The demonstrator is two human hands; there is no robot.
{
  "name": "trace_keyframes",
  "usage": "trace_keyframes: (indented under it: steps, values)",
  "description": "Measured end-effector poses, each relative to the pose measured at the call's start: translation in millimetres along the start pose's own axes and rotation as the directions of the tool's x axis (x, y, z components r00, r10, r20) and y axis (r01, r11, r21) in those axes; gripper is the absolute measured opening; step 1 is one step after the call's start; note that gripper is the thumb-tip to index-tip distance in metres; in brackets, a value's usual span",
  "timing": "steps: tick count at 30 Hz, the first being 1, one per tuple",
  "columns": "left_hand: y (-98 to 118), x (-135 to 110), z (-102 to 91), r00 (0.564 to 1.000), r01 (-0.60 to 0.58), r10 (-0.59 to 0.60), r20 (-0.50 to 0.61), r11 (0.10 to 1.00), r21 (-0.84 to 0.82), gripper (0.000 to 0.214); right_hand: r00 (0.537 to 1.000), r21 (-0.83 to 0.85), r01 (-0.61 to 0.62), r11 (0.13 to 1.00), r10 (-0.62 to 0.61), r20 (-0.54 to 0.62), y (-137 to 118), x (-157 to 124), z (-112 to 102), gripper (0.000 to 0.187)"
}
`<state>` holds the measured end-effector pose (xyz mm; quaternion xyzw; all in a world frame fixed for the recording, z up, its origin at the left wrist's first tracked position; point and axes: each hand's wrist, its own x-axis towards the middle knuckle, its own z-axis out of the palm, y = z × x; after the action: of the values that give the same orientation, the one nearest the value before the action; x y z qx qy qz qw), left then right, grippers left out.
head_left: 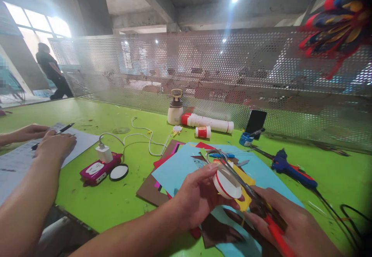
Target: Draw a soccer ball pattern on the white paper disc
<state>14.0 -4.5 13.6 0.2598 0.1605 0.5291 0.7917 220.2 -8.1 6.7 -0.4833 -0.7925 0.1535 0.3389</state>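
At the far left, a neighbour's hand (pixel 56 144) rested on a sheet of paper (pixel 83 142), well apart from the worker. Past the purple socket (pixel 99 169), the worker's left hand (pixel 196 197) was half curled, thumb above and fingers below, pinching a small white cup (pixel 231 189) over the blue paper (pixel 174 171). The cup sat between both hands, nearer the left, tilted with its pale round face toward the lower right; I couldn't be sure of its long axis. What seemed to be scissors (pixel 261 206) slanted from lower right to upper left, the metal crossing the cup's upper edge. The right hand (pixel 293 220) was closed around their red handle; I couldn't tell how far apart the blades stood.
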Motion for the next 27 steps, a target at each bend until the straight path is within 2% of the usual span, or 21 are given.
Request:
trace_keyframes:
  steps: [13, 27]
  values:
    - [-0.1, 0.1, 0.4, 0.999, -0.022, 0.022, 0.024, 1.0, -0.003, 0.029, 0.999, 0.022, -0.039, 0.999, 0.039, -0.025, -3.8, -2.2, 2.2, 0.026]
    - [-0.4, 0.0, 0.4, 0.999, -0.027, 0.027, 0.04, 1.0, 0.009, 0.029, 1.0, 0.004, 0.001, 1.0, -0.001, -0.009, -1.5, -0.7, 0.5, 0.024]
